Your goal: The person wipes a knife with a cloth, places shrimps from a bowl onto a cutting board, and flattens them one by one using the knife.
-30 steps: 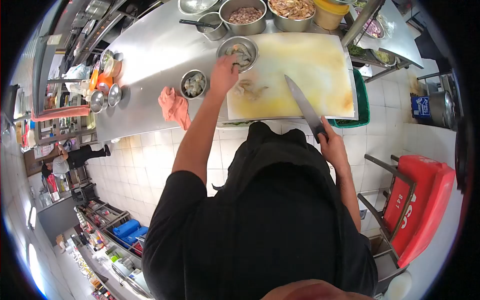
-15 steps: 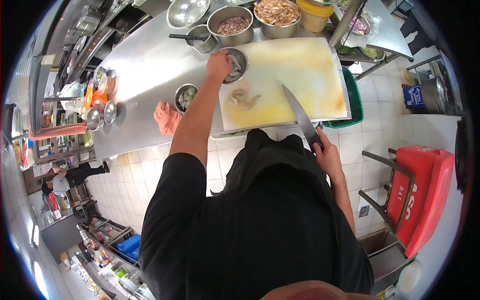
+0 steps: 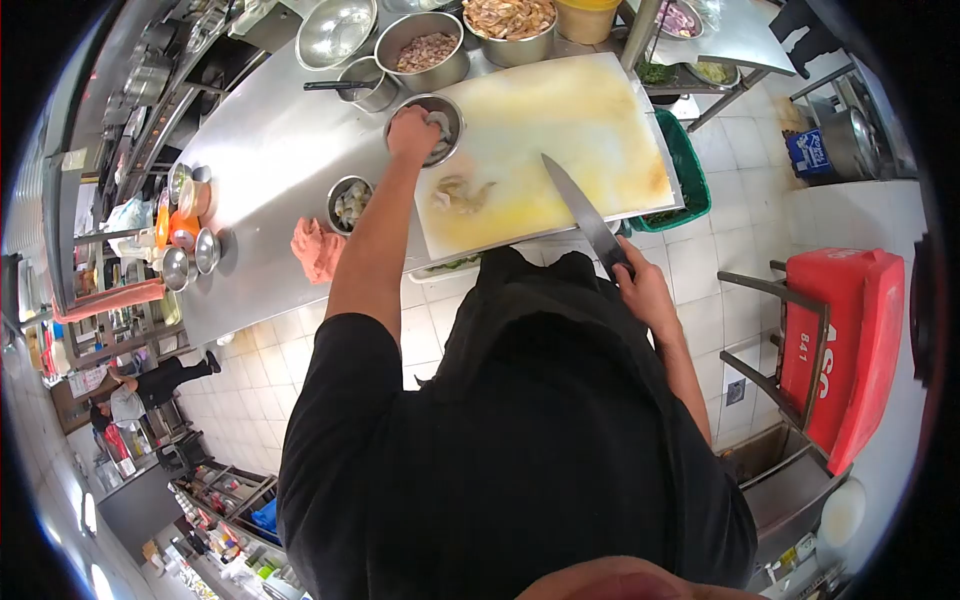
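My left hand (image 3: 412,135) reaches into a steel bowl (image 3: 459,128) of greyish pieces that look like shrimp (image 3: 438,124); its fingertips are hidden among them. My right hand (image 3: 645,286) is closed round the handle of a large knife (image 3: 583,211), whose blade lies over the front part of the yellow-stained white cutting board (image 3: 560,110). A few similar pieces (image 3: 460,194) lie on the board's left side. Left of my forearm stands a smaller steel bowl (image 3: 350,204) with more pieces, beside a crumpled pink cloth (image 3: 316,250).
Behind the board stand a pot of chopped meat (image 3: 427,52), a pot of sliced meat (image 3: 510,18) and a pan with a black handle (image 3: 366,85). A green bin (image 3: 688,165) is right of the board. A red chair (image 3: 840,350) stands at right; a person (image 3: 150,388) is far left.
The whole view has shifted, so the table and bowls appear further left and higher. My left hand remains in the bowl and my right hand still holds the knife.
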A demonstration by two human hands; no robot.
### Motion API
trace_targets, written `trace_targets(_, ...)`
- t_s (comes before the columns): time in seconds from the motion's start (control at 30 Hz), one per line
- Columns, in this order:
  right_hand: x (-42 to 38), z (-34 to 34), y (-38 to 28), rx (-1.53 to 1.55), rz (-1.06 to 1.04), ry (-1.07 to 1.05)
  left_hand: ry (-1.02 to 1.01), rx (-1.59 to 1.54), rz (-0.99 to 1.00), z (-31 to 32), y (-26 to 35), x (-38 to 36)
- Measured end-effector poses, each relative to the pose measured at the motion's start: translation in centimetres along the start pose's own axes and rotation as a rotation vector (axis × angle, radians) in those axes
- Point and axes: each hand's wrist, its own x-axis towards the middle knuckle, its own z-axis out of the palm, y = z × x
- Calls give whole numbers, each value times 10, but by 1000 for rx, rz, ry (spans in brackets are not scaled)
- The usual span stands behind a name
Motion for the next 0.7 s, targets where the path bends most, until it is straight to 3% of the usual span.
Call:
trace_targets(0.1,5,3,-1,-46,-42,-21,82,-1,93,5,-1,-5)
trace_targets(0.23,6,-1,-3,-35,-23,-14,7,-95,54,-2,7,-11)
trace_targets(0.37,25,-16,47,68,39,163,70,-146,95,-15,23,-22)
trace_targets(0.43,24,-38,38,16,90,209,148,-213,126,-24,38,-30)
trace_targets(0.6,17,-29,27,-35,-32,44,296,-278,329,-21,75,-37)
trace_targets(0.63,17,-25,16,12,59,-59,337,-279,383,-15,86,-43)
trace_targets(0.67,16,-18,14,-19,21,-50,379,-279,436,-9,96,-50)
trace_targets(0.7,15,-12,14,-50,-18,-42,315,-245,450,-2,105,-56)
